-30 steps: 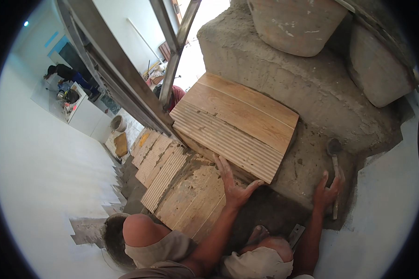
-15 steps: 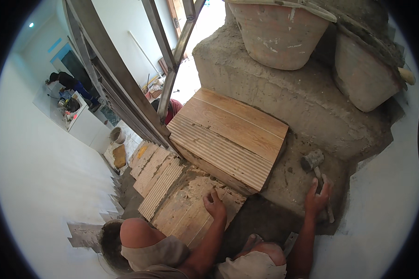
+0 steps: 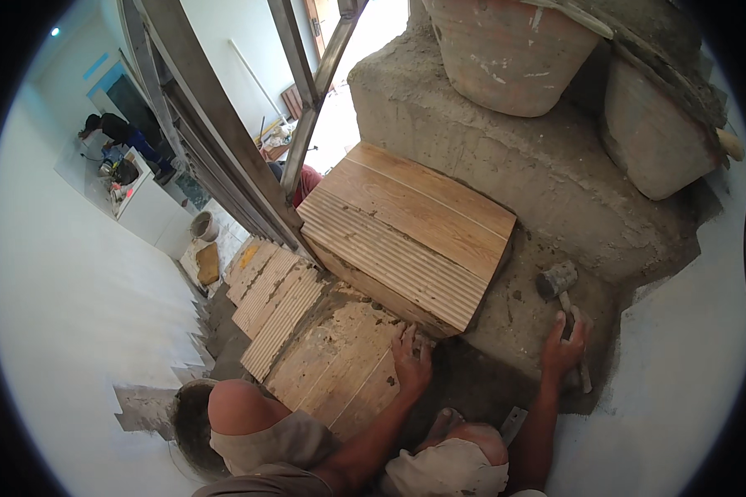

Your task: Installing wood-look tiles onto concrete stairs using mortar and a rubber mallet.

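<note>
My left hand [image 3: 412, 364] has its fingers apart over the right end of the lower wood-look step tile [image 3: 340, 364], close to the riser [image 3: 373, 296] of the step above; it holds nothing. Mortar smears and small crumbs lie on that tile. At the right, my right hand [image 3: 564, 348] closes round the handle of a mallet [image 3: 558, 280]. The mallet's dark head rests on the cement surface, and the handle's end shows beyond my hand. Above the riser is the upper wood-look tread [image 3: 423, 203] with a ribbed front strip [image 3: 389, 261].
Two mortar-stained buckets [image 3: 514, 58] [image 3: 659, 124] stand on the rough cement step at the upper right. A metal frame [image 3: 215, 124] rises at the left. Another bucket [image 3: 192, 427] is beside my left knee. One person [image 3: 124, 137] bends at a counter; another, in red, is partly hidden behind the frame.
My left hand has moved right and up toward the riser, and its bunched fingers have spread. My right hand stays at the mallet handle. The view has shifted slightly.
</note>
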`<state>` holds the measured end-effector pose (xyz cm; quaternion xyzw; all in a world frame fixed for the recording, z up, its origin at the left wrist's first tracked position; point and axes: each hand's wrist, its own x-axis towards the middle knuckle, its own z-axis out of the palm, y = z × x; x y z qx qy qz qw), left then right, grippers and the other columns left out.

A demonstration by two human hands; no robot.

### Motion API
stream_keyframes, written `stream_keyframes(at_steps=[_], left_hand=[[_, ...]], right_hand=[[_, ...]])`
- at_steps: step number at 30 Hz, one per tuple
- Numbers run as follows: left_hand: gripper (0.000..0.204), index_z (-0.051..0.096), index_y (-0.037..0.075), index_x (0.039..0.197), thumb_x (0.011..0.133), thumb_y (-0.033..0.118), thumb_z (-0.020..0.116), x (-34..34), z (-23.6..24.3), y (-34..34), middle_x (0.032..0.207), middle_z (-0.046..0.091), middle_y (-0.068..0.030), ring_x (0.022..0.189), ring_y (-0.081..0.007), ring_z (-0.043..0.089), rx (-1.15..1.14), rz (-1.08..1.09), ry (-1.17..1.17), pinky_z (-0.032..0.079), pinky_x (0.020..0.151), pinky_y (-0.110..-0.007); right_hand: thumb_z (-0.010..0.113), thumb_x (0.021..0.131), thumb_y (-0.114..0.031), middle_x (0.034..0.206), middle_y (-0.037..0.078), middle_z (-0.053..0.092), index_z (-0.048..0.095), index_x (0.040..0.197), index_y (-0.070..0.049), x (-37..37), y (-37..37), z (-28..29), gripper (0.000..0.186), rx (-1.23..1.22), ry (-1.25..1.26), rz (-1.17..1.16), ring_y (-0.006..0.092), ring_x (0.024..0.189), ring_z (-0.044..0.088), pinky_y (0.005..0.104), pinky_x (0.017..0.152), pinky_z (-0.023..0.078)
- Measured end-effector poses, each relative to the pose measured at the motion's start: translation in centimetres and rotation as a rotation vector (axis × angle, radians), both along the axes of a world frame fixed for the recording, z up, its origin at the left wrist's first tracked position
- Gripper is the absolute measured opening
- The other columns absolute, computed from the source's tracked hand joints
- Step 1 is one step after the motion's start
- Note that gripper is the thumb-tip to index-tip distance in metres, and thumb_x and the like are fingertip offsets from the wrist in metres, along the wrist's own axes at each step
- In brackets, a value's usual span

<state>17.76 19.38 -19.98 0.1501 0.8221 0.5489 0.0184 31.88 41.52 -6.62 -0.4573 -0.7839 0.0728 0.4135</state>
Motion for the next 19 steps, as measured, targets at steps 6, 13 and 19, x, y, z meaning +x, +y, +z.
stream_keyframes(at_steps=[6,13,19], left_hand=[[0.040,0.062,-0.001,0.128,0.102,0.028,0.064,-2.2,-1.7,-0.5,0.127,0.059,-0.0158,0.107,-0.0245,0.062,0.076,0.134,-0.113,0.054,0.088,-0.036],[0.042,0.065,-0.001,0.114,0.105,0.039,0.057,-5.3,-0.1,-0.5,0.097,0.066,-0.0106,0.098,-0.0202,0.063,0.438,0.393,-0.628,0.053,0.080,-0.036],[0.041,0.056,0.005,0.129,0.101,0.034,0.066,-8.1,0.7,0.1,0.135,0.057,-0.0121,0.110,-0.0221,0.063,0.525,0.471,-0.546,0.055,0.083,-0.038]], right_hand=[[0.067,0.097,-0.021,0.117,0.022,0.066,0.067,0.118,0.002,0.1,0.2,-0.1,0.031,-0.015,0.001,0.002,0.0410,0.111,0.063,0.0472,0.097,0.048],[0.067,0.097,-0.019,0.117,0.022,0.066,0.067,0.118,0.002,0.2,0.4,-0.5,0.030,-0.010,-0.002,0.009,0.0408,0.112,0.062,0.0473,0.098,0.048],[0.071,0.095,-0.022,0.122,0.023,0.066,0.066,0.122,0.002,-0.1,0.1,-0.3,0.037,-0.064,-0.063,-0.078,0.0412,0.115,0.062,0.0481,0.099,0.048]])
